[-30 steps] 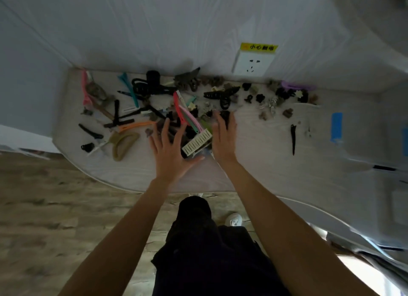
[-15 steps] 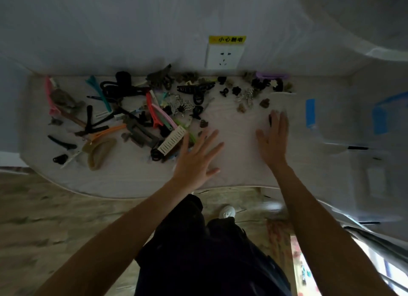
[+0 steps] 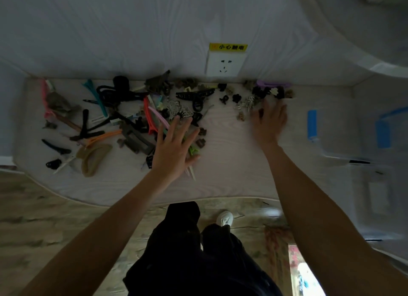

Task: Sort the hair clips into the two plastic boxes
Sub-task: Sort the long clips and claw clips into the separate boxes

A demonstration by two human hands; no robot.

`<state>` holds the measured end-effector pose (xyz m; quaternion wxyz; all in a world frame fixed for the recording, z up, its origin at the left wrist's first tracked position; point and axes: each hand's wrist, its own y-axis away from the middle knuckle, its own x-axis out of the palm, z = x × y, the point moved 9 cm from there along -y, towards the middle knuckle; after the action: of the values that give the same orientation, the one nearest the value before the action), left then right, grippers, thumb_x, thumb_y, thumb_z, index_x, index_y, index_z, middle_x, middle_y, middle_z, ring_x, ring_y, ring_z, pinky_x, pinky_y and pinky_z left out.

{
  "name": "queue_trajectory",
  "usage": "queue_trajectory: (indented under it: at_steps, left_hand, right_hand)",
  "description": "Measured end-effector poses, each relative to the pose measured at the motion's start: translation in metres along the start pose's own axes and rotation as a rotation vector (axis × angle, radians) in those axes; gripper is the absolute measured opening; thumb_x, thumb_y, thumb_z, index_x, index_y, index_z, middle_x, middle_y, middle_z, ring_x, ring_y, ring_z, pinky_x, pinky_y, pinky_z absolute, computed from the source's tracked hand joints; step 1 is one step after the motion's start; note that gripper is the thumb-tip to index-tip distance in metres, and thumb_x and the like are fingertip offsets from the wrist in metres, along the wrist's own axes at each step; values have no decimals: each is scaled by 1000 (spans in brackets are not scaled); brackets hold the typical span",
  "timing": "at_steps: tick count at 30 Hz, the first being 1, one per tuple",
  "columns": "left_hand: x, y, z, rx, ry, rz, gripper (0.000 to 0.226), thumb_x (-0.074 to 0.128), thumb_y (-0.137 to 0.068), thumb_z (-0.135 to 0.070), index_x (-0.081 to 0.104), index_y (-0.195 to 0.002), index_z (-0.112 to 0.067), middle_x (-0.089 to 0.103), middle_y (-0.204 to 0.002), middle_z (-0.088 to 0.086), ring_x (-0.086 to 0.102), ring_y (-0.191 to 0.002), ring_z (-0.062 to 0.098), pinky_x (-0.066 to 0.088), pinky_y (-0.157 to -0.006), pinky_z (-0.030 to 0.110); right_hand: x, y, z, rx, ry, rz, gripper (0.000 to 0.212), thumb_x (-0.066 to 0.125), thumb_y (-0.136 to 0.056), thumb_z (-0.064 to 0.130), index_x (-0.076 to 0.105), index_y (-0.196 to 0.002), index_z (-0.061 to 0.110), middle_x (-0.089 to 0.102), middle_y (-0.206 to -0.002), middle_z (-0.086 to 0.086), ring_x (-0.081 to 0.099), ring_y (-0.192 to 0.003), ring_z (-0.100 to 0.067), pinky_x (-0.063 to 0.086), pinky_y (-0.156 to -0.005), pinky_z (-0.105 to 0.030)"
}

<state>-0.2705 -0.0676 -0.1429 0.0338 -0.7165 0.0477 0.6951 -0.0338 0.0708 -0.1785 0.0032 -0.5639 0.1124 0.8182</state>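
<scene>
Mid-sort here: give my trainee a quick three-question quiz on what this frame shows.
1. True or false: the left hand is pinching a clip.
2. Multiple choice: the purple clip lies (A) at the table's near edge, (B) at the back by the wall, right of the wall socket, (C) in a box.
3. Short answer: which hand is nearer the plastic box with blue tape?

Key:
1. False: its fingers are spread flat over the central pile.
2. B.
3. The right hand, blurred, fingers extended beside the small dark clips.
</scene>
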Motion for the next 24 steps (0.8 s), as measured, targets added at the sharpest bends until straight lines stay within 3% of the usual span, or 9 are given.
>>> queue_trajectory:
  at_steps: [3, 7, 9, 11, 13, 15, 17, 20, 24]
  left_hand:
    - [-1, -3, 5, -62, 91, 18, 78, 47, -80, -67, 26, -143, -27, 22, -155, 7, 15, -143, 31, 14, -114, 57]
    - [-4, -5, 7, -118, 138, 33, 82, 47, -79, -68, 23, -146, -26, 21, -155, 9, 14, -144, 31, 12, -115, 56]
    - [-7, -7, 6, -123, 141, 22, 82, 50, -78, -67, 26, -145, -25, 22, -154, 10, 15, -144, 31, 10, -114, 57]
    - [-11, -11, 2, -108, 144, -2, 80, 54, -77, -64, 30, -143, -26, 25, -153, 11, 17, -143, 32, 11, -112, 58]
    - [-14, -21, -4, -79, 137, -17, 77, 59, -75, -61, 34, -140, -28, 28, -152, 11, 20, -142, 34, 10, -111, 60]
    - [-15, -35, -12, -46, 130, -6, 78, 61, -73, -63, 36, -139, -29, 28, -152, 10, 19, -141, 36, 8, -111, 63]
    - [-12, -48, -21, -4, 124, 37, 79, 58, -73, -67, 34, -139, -31, 23, -154, 8, 14, -143, 35, 5, -111, 65]
    - [-2, -59, -28, 36, 89, 121, 82, 52, -76, -70, 25, -143, -32, 12, -157, 2, 2, -145, 29, -5, -111, 63]
    - [-1, -59, -19, 22, -5, 125, 77, 45, -85, -60, 15, -147, -25, 9, -158, 2, -1, -146, 21, -4, -111, 61]
  right_hand:
    - [16, 22, 49, -147, -110, 49, 64, 26, -91, 42, 27, -143, 5, 20, -154, -19, 14, -144, -31, 8, -117, -43]
    - [36, 63, 116, -296, -420, 220, 56, 39, -98, 27, 21, -146, 6, 11, -157, -11, 5, -146, -21, 1, -117, -30]
    - [17, 65, 121, -339, -438, 154, 46, 38, -98, 26, 36, -140, 8, 24, -154, -10, 21, -142, -19, 18, -116, -28]
    - [-18, 50, 105, -345, -377, -13, 33, 43, -95, 16, 55, -125, 8, 39, -144, -11, 39, -130, -21, 29, -104, -20]
    - [-48, 25, 79, -331, -261, -165, 32, 48, -89, 11, 60, -118, 9, 47, -136, -15, 44, -125, -30, 32, -105, -28]
    - [-60, -7, 49, -245, -83, -265, 40, 46, -87, 23, 56, -124, 13, 44, -139, -21, 39, -129, -41, 29, -111, -48]
    - [-50, -35, 19, -57, -31, -165, 47, 46, -90, 37, 45, -135, 23, 26, -151, -19, 20, -139, -42, 15, -114, -57]
    - [-26, -55, 1, 95, -43, -2, 50, 42, -94, 42, 34, -141, 26, 8, -157, -14, 2, -143, -38, 2, -115, -56]
    - [-5, -46, 25, -21, 1, 33, 51, 36, -95, 46, 33, -142, 26, 6, -157, -14, 6, -143, -40, 3, -116, -52]
